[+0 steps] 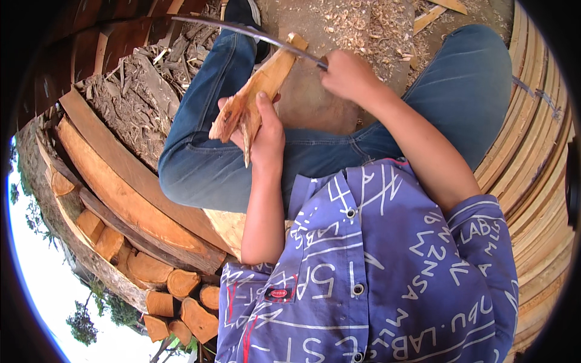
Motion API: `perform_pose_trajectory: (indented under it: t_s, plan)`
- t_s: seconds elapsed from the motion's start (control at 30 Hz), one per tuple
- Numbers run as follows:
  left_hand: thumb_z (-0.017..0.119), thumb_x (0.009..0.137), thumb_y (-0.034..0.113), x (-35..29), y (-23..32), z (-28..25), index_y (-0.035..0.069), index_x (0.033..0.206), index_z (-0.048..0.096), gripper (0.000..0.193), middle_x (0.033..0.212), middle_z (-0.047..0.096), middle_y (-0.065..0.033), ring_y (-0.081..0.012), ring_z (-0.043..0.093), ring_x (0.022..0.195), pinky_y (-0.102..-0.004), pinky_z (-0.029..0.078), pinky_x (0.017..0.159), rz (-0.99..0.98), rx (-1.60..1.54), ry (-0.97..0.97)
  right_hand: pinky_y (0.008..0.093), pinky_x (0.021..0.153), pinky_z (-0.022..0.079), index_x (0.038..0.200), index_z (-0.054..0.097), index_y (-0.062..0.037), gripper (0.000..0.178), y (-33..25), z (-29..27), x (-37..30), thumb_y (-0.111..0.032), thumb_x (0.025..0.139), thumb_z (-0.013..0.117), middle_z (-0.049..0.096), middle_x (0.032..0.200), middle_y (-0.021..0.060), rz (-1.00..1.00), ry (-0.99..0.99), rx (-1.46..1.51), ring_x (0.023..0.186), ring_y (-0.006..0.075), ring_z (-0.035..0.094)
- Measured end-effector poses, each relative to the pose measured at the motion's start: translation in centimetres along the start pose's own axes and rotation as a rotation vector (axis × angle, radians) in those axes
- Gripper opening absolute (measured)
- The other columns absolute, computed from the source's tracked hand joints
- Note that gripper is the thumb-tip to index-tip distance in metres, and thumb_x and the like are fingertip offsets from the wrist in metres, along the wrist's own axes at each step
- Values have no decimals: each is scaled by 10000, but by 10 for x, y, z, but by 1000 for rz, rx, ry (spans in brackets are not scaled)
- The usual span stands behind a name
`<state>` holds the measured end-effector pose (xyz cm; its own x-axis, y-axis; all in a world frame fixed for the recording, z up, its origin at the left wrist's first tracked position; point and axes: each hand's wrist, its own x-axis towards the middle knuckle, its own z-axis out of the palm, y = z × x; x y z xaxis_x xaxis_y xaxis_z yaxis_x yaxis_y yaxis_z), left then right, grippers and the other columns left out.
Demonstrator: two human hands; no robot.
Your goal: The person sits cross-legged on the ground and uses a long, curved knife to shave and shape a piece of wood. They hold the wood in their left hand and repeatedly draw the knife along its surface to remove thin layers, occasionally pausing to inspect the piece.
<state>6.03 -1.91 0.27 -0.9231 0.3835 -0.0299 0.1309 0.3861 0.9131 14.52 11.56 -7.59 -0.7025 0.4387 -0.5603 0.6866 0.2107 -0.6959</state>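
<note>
Purple shirt (390, 275), cropped below, left hand (267, 128) grasping wood (261, 88), right hand (349, 74) clenched on blade (266, 37), near end hidden

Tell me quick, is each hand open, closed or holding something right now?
Left hand: closed around a split piece of wood.
Right hand: closed in a fist, holding one end of a long, thin blade.
</note>
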Motion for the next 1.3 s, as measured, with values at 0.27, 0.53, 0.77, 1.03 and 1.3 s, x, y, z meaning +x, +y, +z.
perform_pose_trajectory:
  t_s: [0.27, 0.53, 0.77, 1.03, 1.3]
  plan:
    - [600, 888, 68, -5, 5, 3, -41, 975, 414, 233, 952, 544, -164, -206, 655, 779, -311, 574, 702, -37, -129, 12, 467, 742, 539, 831, 695, 40, 240, 4, 1, 2, -164, 741, 608, 673, 820, 252, 89, -11, -8, 796, 398, 674]
    - [636, 868, 115, -4, -11, -7, -31, 925, 462, 235, 887, 521, -121, -194, 551, 818, -329, 490, 768, 85, 185, -62, 491, 733, 516, 760, 653, 58, 225, -23, 5, -6, -160, 731, 602, 629, 752, 296, -147, 111, 5, 753, 436, 645]
    - [598, 902, 24, 0, -10, -5, -65, 1192, 295, 428, 1106, 525, -222, -243, 628, 953, -342, 601, 776, 177, 256, -84, 473, 720, 536, 848, 689, 45, 245, 18, 7, 9, -162, 741, 614, 666, 800, 259, 55, 23, -31, 767, 404, 671]
    - [620, 877, 62, -2, -4, 1, -36, 972, 427, 236, 904, 558, -137, -179, 662, 767, -280, 555, 625, 119, 30, -23, 498, 717, 508, 796, 671, 41, 226, 17, 9, 8, -167, 734, 611, 623, 754, 299, 30, 35, 29, 747, 440, 639]
    - [566, 904, 4, 1, -5, -6, -52, 1102, 345, 302, 1072, 525, -228, -277, 671, 858, -358, 633, 684, 55, 61, -102, 499, 697, 510, 786, 664, 34, 221, -11, 2, 1, -172, 744, 598, 620, 740, 294, -170, 119, -13, 739, 446, 631]
